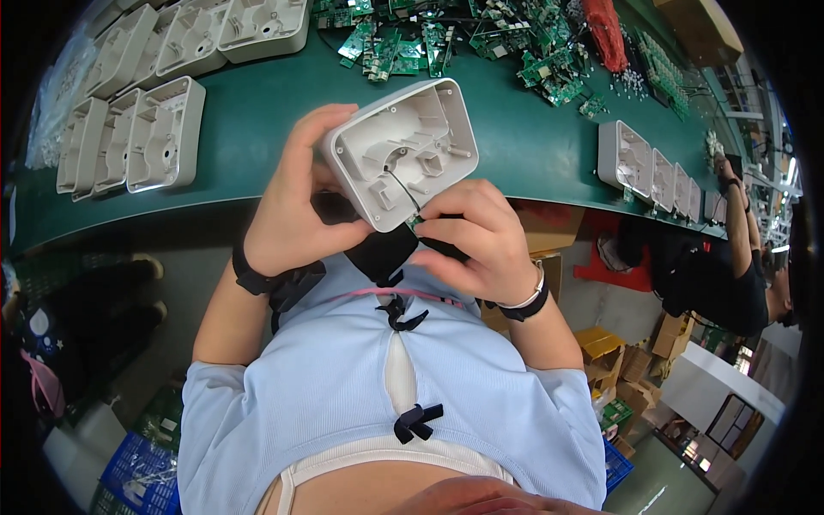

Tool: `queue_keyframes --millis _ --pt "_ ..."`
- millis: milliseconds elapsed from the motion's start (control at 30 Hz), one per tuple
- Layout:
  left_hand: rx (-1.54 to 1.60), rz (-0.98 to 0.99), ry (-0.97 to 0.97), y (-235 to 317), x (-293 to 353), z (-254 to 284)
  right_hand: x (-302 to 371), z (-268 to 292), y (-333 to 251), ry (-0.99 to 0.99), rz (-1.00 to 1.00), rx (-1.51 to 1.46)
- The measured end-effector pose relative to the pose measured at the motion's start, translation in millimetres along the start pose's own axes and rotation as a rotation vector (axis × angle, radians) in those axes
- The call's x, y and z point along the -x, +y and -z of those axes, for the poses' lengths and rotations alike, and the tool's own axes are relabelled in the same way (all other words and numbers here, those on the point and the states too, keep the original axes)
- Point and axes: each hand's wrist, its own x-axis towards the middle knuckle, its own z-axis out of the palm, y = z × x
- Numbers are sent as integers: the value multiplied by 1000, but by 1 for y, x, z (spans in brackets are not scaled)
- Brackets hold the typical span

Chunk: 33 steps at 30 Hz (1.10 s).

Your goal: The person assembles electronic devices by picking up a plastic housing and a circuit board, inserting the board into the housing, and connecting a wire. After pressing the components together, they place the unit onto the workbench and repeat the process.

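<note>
Left hand grips pale casing, right hand pinches small green board on dark wire at casing's edge; likely a wire-seating step, next move seemingly calling for gentle slack.

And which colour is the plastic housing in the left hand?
The plastic housing is off-white, shown in the head view.

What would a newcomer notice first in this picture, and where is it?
Probably the white plastic housing near the middle, held in the left hand, while the right hand pinches a dark cable at its near edge. Next comes the heap of green circuit boards at the top, on the green table. Similar housings stand at upper left.
</note>
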Motion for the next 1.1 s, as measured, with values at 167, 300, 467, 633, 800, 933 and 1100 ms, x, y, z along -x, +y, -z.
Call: queue_keyframes --millis 167,300,467,633,800,933,1100 --pt "19 61 -7 9 0 3 -2 -7 4 82 -86 -112" --pt "31 104 -32 13 0 4 -15 -7 -6 69 -303 -139" --pt "13 196 -68 17 3 2 -33 4 0 -51 -143 -38" --pt "63 246 -113 23 4 4 -37 7 2 -163 21 143" --pt "-325 108 -40 45 13 25 -29 12 12 -158 149 137" --pt "-968 -44 327 53 32 78 -6 49 16 -79 93 235" --pt "-1401 154 380 32 62 153 24 105 38 -17 -43 393"
